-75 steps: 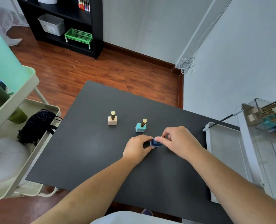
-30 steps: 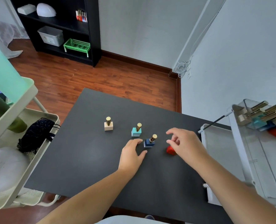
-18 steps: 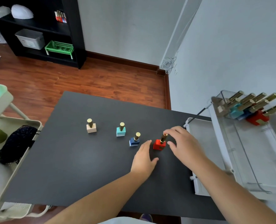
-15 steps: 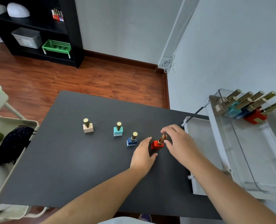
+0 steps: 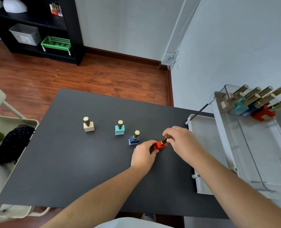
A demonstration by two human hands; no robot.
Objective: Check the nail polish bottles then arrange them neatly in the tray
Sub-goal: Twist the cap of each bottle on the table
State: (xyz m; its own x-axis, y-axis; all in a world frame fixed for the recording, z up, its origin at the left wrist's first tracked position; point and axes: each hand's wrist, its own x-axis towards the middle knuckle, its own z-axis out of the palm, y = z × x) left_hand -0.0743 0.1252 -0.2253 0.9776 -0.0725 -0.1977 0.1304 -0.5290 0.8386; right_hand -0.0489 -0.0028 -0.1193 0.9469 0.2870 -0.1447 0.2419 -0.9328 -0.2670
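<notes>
Hands: two, both bare, both on one bottle near the right end of the black table [image 5: 70,170].
Left hand [image 5: 143,156]: fingers curled, thumb and fingertips pinching the red bottle's square base from its near-left side.
Right hand [image 5: 181,143]: fingers bent and closed round the gold cap of the same bottle, gripping it from the right.
Red bottle [image 5: 160,145]: one on the table, held between the two hands, base touching the tabletop, cap tilted to the upper right.
Loose bottles on table: four in all, in a slanted row that runs from the red one up and to the left.
Dark blue bottle [image 5: 134,139]: one, upright, just beside the left hand's knuckles, apart from them.
Turquoise bottle [image 5: 119,129]: one, upright, next along to the left, untouched.
Beige bottle [image 5: 88,126]: one, upright, farthest left, well apart from both hands.
White tray [image 5: 205,155]: one, against the table's right edge, just beyond the right wrist; no bottle visible in the part shown.
Clear organiser [image 5: 251,145]: one, right of the tray, holding a cluster of gold-capped bottles [image 5: 255,102] at its far end; caps overlap, roughly eight, exact count unclear.
</notes>
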